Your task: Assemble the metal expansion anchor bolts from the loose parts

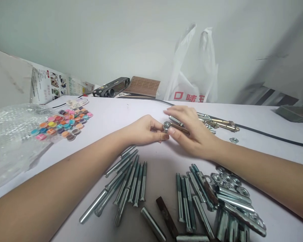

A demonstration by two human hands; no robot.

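Note:
My left hand (151, 129) pinches an expansion bolt (166, 126) between thumb and fingers, its nut end facing me. Close beside it, my right hand (192, 132) has its fingers stretched out, with the thumb tip at the bolt's nut. Metal rods show under the right palm; whether they touch the hand I cannot tell. Assembled expansion bolts (222, 123) lie beyond that hand, and a single nut (234, 140) sits to their right. Loose bolts (131, 181) are spread below my left forearm. More bolts (185, 201) lie at the front right, beside metal sleeves (233, 198) and nuts (227, 178).
At the left, a clear plastic bag (12, 134) lies by a heap of colourful small discs (65, 122). A white carrier bag (192, 74) stands against the wall near a bamboo mat (142, 85). A black cable (267, 133) crosses the table's back; a grey tray (295, 113) is far right.

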